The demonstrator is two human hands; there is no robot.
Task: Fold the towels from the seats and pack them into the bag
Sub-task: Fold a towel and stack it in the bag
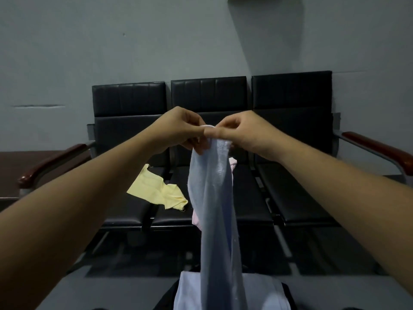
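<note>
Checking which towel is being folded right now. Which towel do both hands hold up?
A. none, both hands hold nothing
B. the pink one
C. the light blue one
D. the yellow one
C: the left hand and the right hand both pinch the top edge of the light blue towel, which hangs down, while the yellow towel lies on the black seats.

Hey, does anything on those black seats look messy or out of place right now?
The yellow towel lies crumpled and askew across the gap between the left seat and middle seat. A pink towel sits mostly hidden behind the blue towel that the left hand and right hand pinch. Nothing looks damaged or spilled.
</note>
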